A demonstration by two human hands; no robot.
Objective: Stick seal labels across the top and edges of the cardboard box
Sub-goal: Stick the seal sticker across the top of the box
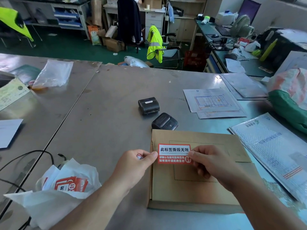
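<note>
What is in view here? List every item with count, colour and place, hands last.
grey metal table: one, grey, foreground.
flat brown cardboard box: one, brown, near table edge, under the hands.
red-and-white seal label: one, over the box's left top edge.
small black printers: two, black, just beyond the box.
white wrapper of red labels: one, left of the box.
printed paper sheets: several, white-blue, far right.
pale blue padded mailer: one, right of the box.
clear plastic bag: one, far left.
left hand: pinches the label's left end.
right hand: pinches the label's right end.
</note>
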